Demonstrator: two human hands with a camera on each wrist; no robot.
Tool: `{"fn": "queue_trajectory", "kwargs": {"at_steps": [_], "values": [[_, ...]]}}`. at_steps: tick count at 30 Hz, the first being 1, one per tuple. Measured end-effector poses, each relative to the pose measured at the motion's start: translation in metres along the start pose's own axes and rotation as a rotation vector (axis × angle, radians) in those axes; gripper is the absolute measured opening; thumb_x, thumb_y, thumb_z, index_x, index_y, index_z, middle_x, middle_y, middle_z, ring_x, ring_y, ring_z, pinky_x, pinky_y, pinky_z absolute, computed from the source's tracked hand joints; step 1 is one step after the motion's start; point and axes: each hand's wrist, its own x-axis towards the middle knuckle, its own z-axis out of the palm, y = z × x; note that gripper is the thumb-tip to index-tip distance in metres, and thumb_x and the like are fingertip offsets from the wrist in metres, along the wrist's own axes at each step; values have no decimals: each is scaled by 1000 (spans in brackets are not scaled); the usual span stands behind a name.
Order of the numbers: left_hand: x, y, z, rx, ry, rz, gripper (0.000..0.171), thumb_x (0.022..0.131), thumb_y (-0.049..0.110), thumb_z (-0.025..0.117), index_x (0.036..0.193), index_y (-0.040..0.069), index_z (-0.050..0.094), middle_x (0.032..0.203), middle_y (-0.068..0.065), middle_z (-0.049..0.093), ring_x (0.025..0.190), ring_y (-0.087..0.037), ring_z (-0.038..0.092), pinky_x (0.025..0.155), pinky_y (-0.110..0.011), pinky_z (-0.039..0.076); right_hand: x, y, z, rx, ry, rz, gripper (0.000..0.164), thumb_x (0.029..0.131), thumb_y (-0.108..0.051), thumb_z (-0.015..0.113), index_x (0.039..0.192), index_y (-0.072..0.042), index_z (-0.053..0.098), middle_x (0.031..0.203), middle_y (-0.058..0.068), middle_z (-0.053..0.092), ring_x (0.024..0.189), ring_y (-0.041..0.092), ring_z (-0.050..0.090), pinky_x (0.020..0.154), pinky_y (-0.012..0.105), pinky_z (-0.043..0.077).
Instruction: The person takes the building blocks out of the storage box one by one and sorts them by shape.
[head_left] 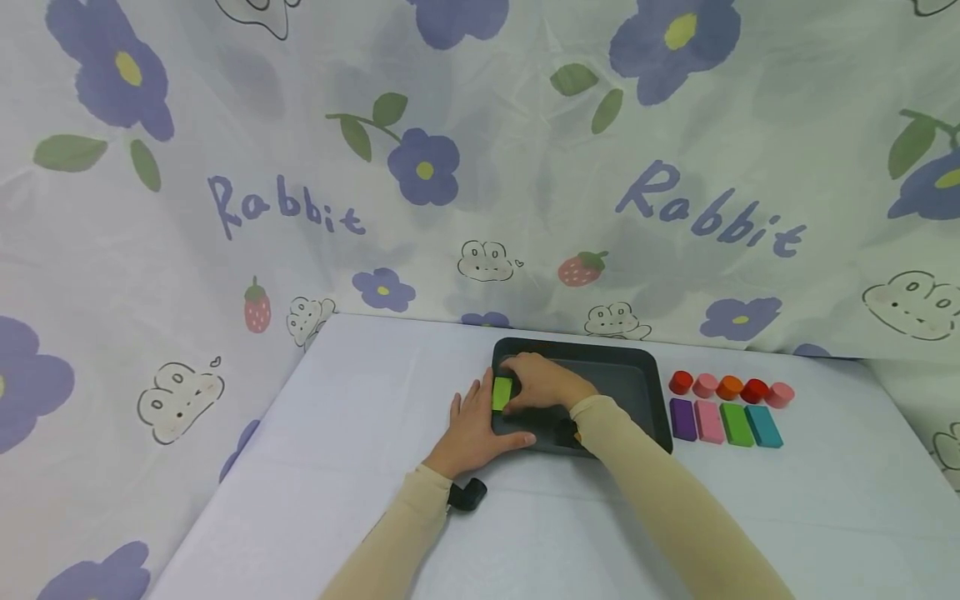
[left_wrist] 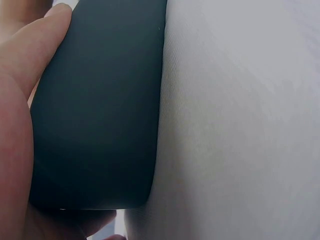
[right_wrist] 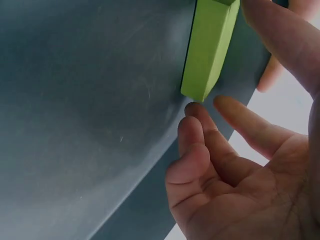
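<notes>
A dark rectangular baking tray (head_left: 611, 400) lies on the white table. My left hand (head_left: 472, 433) rests on its near left corner, fingers fairly straight along the left side and thumb along the front edge. In the left wrist view the tray's outer wall (left_wrist: 100, 110) fills much of the picture. My right hand (head_left: 543, 385) reaches into the tray and pinches a green block (head_left: 502, 393) by its ends, between thumb and forefinger, near the left wall. The right wrist view shows the block (right_wrist: 209, 50) close up, with the other fingers loosely curled below it.
Right of the tray is a row of several red, pink and orange round pieces (head_left: 729, 387). Nearer me lie a purple block (head_left: 683, 419), a pink block (head_left: 709, 422), another green block (head_left: 737, 425) and a teal block (head_left: 764, 426). A printed cloth (head_left: 525, 192) hangs behind.
</notes>
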Motion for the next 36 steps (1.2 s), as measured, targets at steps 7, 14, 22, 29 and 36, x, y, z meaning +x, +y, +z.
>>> {"fn": "queue_trajectory", "kwargs": {"at_steps": [7,14,22,29,36], "values": [[-1,2,-2,-10,7,16,122,67,79,55,149,8,-2,154,-6,15,140,-31,10,108,-56,2,2,-7,2,-67,-12,1,72,73,-39,77,131,-6,50,130,10,51,117,25,45,96,38,39],[0,2,-1,0,8,16,122,67,80,53,149,8,-2,154,-6,16,140,-31,11,108,-56,2,3,-7,5,-93,-9,27,71,73,-38,77,131,-7,51,131,10,49,114,23,46,95,37,41],[0,1,-1,1,0,6,123,66,80,53,149,9,-3,154,-5,12,140,-30,10,109,-55,2,-2,-5,1,-116,13,25,67,74,-38,76,130,-10,52,124,8,52,109,22,46,91,36,42],[0,1,-2,4,2,-6,123,66,80,54,149,10,-2,154,-5,12,140,-30,11,109,-55,3,-7,-3,-7,-85,56,32,66,73,-36,77,129,-10,54,116,6,55,100,20,47,84,33,44],[1,1,-2,8,1,-8,122,67,78,56,150,9,-1,154,-5,12,140,-30,12,108,-56,3,-17,-1,-13,-73,110,59,67,73,-37,78,131,-15,53,122,6,53,109,21,47,94,37,42]]}}
